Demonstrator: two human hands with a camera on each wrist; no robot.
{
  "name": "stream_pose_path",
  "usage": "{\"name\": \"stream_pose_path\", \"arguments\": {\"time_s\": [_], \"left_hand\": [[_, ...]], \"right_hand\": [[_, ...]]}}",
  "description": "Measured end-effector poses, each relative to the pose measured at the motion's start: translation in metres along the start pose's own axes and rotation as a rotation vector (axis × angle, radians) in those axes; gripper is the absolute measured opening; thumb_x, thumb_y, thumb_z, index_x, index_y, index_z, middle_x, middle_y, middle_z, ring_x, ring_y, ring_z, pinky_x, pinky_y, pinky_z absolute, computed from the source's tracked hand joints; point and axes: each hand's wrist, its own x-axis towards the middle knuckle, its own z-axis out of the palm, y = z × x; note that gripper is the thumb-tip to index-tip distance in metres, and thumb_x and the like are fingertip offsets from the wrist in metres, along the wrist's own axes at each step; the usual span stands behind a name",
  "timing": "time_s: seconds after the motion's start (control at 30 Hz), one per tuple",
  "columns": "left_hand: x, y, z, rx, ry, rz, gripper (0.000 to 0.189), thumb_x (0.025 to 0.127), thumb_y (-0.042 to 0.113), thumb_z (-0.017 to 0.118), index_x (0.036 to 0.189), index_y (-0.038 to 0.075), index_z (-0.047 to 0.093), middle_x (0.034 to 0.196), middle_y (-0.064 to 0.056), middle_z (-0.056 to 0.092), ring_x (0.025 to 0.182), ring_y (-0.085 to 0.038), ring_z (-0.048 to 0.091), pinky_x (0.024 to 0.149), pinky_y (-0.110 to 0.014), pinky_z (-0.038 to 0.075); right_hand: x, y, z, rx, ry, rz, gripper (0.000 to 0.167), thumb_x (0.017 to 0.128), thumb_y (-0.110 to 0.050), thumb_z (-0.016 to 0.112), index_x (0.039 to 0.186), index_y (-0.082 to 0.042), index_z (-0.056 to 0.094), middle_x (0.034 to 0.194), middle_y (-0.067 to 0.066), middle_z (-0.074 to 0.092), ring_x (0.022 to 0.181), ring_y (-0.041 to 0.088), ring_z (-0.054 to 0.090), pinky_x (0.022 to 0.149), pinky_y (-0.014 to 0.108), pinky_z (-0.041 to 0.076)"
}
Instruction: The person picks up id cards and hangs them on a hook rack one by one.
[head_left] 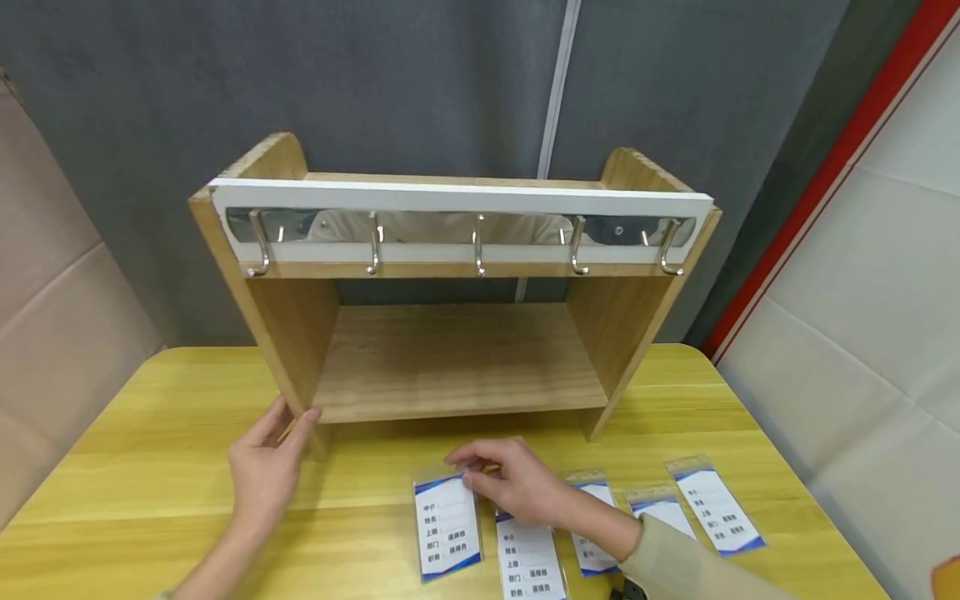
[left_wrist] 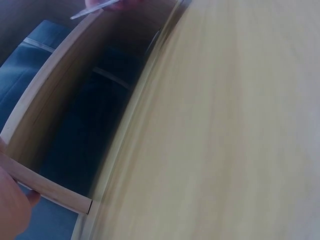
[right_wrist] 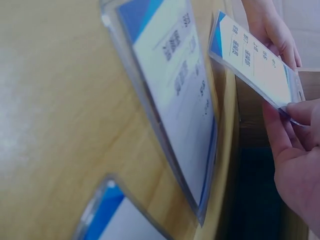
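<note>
A wooden shelf (head_left: 465, 358) stands on the table, with a white hook rail (head_left: 461, 197) across its upper front. My left hand (head_left: 266, 462) grips the lower front edge of the shelf's left side panel, thumb in front; part of that hand (left_wrist: 12, 207) shows in the left wrist view. Between thumb and fingers, my right hand (head_left: 517, 479) pinches the top end of the leftmost name badge (head_left: 447, 529), a clear sleeve with a white and blue card. In the right wrist view this badge (right_wrist: 255, 60) appears tilted, held by its slotted end.
Several more badges lie on the table to the right, among them one (head_left: 528, 558) under my right wrist and one (head_left: 716, 508) at the far right. Several metal hooks (head_left: 478, 246) stick out from the rail. A grey partition (head_left: 420, 83) rises behind the shelf.
</note>
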Motion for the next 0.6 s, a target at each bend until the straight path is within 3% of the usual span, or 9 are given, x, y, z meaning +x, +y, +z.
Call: {"name": "stream_pose_path", "arguments": {"time_s": [0.17, 0.6], "left_hand": [[0.000, -0.002, 0.000, -0.017, -0.001, 0.010, 0.043, 0.091, -0.011, 0.071, 0.133, -0.004, 0.063, 0.118, 0.007, 0.073, 0.106, -0.003, 0.070, 0.092, -0.021, 0.056], [0.000, 0.000, 0.000, -0.008, -0.007, 0.025, 0.043, 0.091, -0.011, 0.071, 0.133, -0.005, 0.063, 0.117, 0.007, 0.073, 0.106, -0.004, 0.070, 0.091, -0.021, 0.056]], "right_hand": [[0.001, 0.000, -0.002, 0.005, 0.034, -0.069, 0.027, 0.097, 0.004, 0.067, 0.123, -0.002, 0.071, 0.115, 0.016, 0.074, 0.100, 0.012, 0.069, 0.085, 0.024, 0.064], [0.007, -0.009, -0.010, 0.022, 0.131, -0.154, 0.026, 0.094, 0.006, 0.069, 0.120, 0.003, 0.073, 0.117, 0.014, 0.074, 0.101, 0.021, 0.073, 0.080, 0.028, 0.066]]}}
